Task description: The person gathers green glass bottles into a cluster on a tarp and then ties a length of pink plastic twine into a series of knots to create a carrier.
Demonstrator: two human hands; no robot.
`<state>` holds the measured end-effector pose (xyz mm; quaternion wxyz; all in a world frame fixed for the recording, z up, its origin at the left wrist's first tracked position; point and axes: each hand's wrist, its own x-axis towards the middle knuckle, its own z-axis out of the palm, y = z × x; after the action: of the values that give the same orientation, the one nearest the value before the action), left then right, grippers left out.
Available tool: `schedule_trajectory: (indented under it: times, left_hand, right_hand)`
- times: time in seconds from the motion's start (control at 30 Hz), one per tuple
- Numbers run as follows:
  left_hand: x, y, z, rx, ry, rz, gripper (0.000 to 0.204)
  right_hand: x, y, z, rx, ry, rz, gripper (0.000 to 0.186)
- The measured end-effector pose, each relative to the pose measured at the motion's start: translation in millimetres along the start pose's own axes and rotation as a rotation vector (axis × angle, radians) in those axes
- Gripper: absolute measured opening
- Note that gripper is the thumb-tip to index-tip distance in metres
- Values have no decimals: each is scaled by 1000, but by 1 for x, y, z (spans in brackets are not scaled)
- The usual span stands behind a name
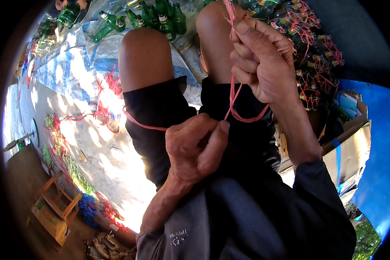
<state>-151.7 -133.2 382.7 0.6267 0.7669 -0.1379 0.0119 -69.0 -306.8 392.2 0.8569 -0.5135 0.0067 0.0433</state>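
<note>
A pink plastic twine (251, 119) runs between my two hands above my lap. My right hand (264, 56) is raised near my right knee, its thumb and fingers pinched on the twine, with a strand bundle rising above it. Lower down, over my left thigh, my left hand (195, 145) is closed in a fist, the thumb pressed on the twine. One strand stretches taut between the hands, and a slack loop hangs beside it. From the left fist a length of twine trails left across my shorts toward a loose pink tangle (106, 97) on the ground.
Several green glass bottles (169, 24) stand beyond my knees, with others lying beside them. Bottles wrapped in pink twine (312, 65) fill the right side. Green and pink netting (69, 160) lies on the left floor near a wooden stool (58, 199). A cardboard box (351, 151) sits at right.
</note>
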Motion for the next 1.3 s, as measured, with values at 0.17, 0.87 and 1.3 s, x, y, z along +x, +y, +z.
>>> schedule_trajectory:
  times: [0.17, 0.87, 1.3]
  left_hand:
    - [-4, 2, 1, 31, 22, 7, 24]
    - [-12, 1, -5, -4, -124, -95, 14]
    - [3, 1, -6, -175, -54, -314, 15]
  right_hand:
    - [4, 3, -4, -5, 52, 24, 19]
    - [18, -2, -15, 125, 25, -1, 17]
    - [8, -6, -22, 255, -23, 44, 24]
